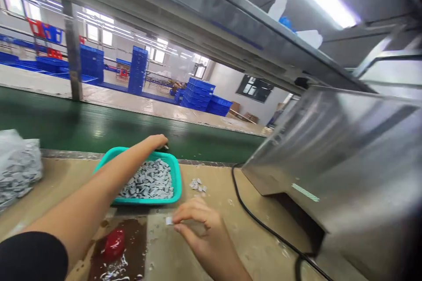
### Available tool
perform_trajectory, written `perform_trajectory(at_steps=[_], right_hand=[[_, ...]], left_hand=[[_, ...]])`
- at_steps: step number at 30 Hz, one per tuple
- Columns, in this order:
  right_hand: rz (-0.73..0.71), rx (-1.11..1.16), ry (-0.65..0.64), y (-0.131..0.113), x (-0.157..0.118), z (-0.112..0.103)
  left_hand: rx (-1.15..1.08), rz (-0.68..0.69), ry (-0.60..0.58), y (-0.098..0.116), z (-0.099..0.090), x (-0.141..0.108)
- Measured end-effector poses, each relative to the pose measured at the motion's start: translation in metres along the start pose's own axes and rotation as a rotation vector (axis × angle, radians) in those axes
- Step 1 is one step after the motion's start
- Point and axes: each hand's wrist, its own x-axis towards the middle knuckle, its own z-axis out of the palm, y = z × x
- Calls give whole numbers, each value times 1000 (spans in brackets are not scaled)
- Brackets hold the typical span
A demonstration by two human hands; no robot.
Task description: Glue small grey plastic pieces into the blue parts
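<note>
My left arm stretches across a turquoise basket (178, 180) filled with small grey-white pieces (152, 181). Beyond the basket's far rim, over the green belt, my left hand (158, 141) is closed, its fingers mostly hidden; a tiny light-and-dark bit shows at the fingertips. My right hand (199, 221) pinches a small white piece (169, 221) between thumb and index finger, low over the bench in front of the basket. A few loose grey-white pieces (197, 184) lie on the bench just beyond that hand.
A wet brown board (135, 232) carries a red object (114, 244). At far left sits a clear bag (20, 167) of similar pieces. A black cable (252, 213) runs beside a large metal housing (329, 162) on the right. The green belt (99, 125) passes behind the bench.
</note>
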Motion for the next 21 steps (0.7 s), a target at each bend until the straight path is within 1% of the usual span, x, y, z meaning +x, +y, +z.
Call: perform_trajectory(at_steps=[1, 3, 5, 7, 9, 10, 12, 14, 15, 17, 19, 20, 21], right_hand=[[10, 5, 5, 1, -5, 5], [17, 12, 19, 2, -9, 14], [8, 15, 19, 3, -8, 20], [1, 14, -3, 6, -7, 25], [10, 4, -28, 11, -7, 31], [19, -6, -39, 14, -8, 33], [39, -37, -62, 18, -11, 39], [45, -63, -89, 19, -14, 45], [45, -73, -99, 19, -15, 48], [47, -93, -106, 18, -16, 51], [52, -117, -105, 16, -17, 53], [54, -129, -108, 16, -18, 53], [54, -141, -115, 15, -18, 53]], left_hand=[[2, -15, -7, -5, -6, 1], [11, -38, 1, -13, -23, 0], [8, -51, 58, -18, -47, -13], [-16, -45, 131, -19, -69, -44], [-143, -40, 195, -16, -84, -89], [-306, -46, 234, -13, -88, -114], [-567, -156, 300, -5, -94, -164], [-748, -286, 356, 5, -98, -203], [-792, -326, 385, 9, -101, -217], [-796, -343, 443, 16, -105, -232], [-729, -304, 467, 20, -105, -236], [-695, -281, 446, 21, -104, -236], [-669, -263, 399, 22, -101, -235]])
